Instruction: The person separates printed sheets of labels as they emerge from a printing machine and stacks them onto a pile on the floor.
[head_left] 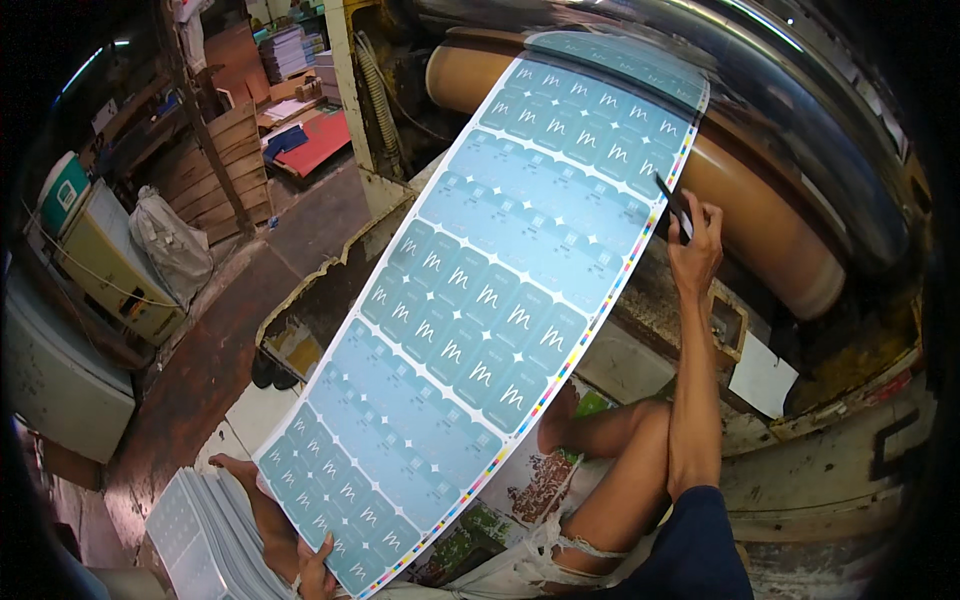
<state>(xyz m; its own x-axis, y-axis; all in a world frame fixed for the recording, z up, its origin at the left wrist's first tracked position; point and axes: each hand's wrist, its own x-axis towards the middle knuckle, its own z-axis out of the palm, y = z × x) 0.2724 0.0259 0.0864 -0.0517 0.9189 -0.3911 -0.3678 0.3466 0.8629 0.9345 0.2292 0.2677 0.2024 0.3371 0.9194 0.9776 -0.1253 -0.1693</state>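
The near end of a long blue printed sheet (pixel 480 300) is gripped by the left hand (pixel 315 572), beside a stack of printed sheets (pixel 205 535) at the near left. Farther right, a dark tool (pixel 675 205) is held closed in the right hand (pixel 695 250) at the sheet's edge, where the sheet is laid over a brown roller (pixel 760 220).

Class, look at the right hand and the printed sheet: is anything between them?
Nothing visible. The right hand, holding a dark tool, is at the printed sheet's right edge, near the brown roller.
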